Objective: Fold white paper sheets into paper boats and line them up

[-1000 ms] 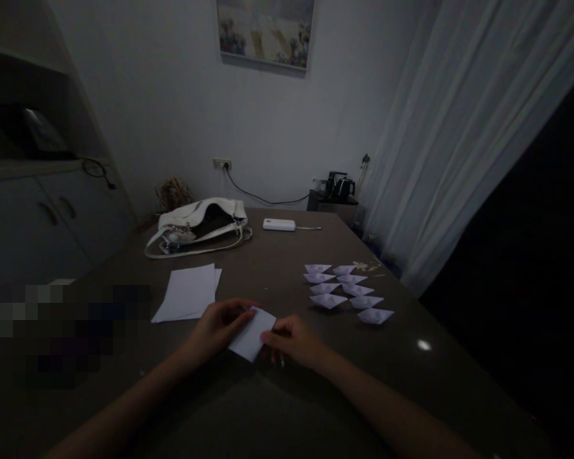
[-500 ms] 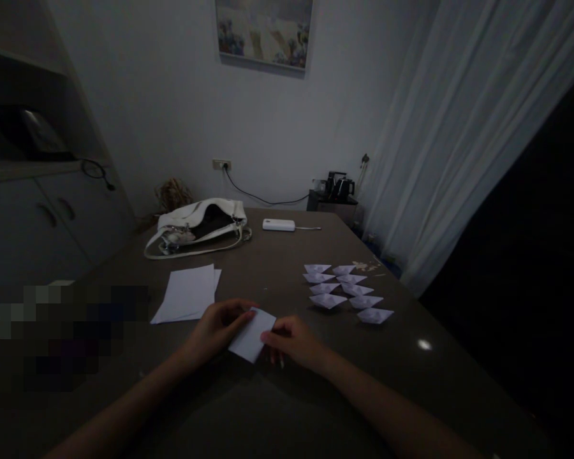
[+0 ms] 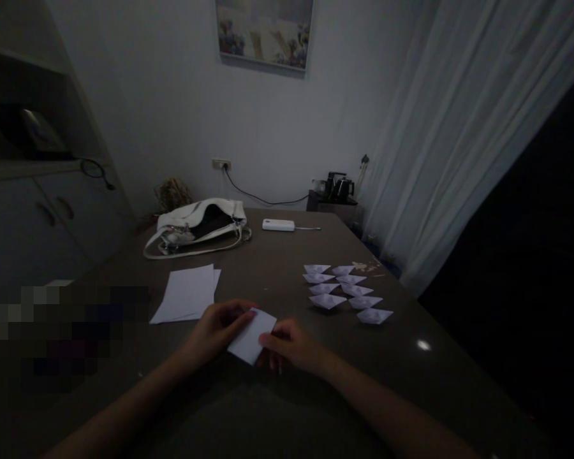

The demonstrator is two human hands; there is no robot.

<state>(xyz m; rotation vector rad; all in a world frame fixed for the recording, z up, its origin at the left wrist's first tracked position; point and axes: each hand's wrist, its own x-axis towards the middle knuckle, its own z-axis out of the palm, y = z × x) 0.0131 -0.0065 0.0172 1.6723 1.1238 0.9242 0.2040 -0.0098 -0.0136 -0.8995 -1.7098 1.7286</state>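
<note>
Between my hands is a folded piece of white paper (image 3: 250, 338), tilted above the dark table (image 3: 249, 408). My left hand (image 3: 220, 330) grips its upper left edge, thumb on top. My right hand (image 3: 291, 346) pinches its right edge, with the thumb on the face and the other fingers partly hidden beneath. Past my left hand lies a small stack of white paper sheets (image 3: 189, 292). To the right, several folded paper boats (image 3: 328, 301) stand in two rows on the table.
A white handbag (image 3: 201, 223) lies at the back left. Near the far edge is a white power strip-like block (image 3: 278, 225) with a short cable. Behind the table, a dark kettle (image 3: 343, 189) stands on a low cabinet. A white curtain (image 3: 430, 140) hangs at right.
My right hand has shifted slightly left along the folded paper, its fingers reaching further beneath it. My left hand keeps its grip; the boats and sheets stay put.
</note>
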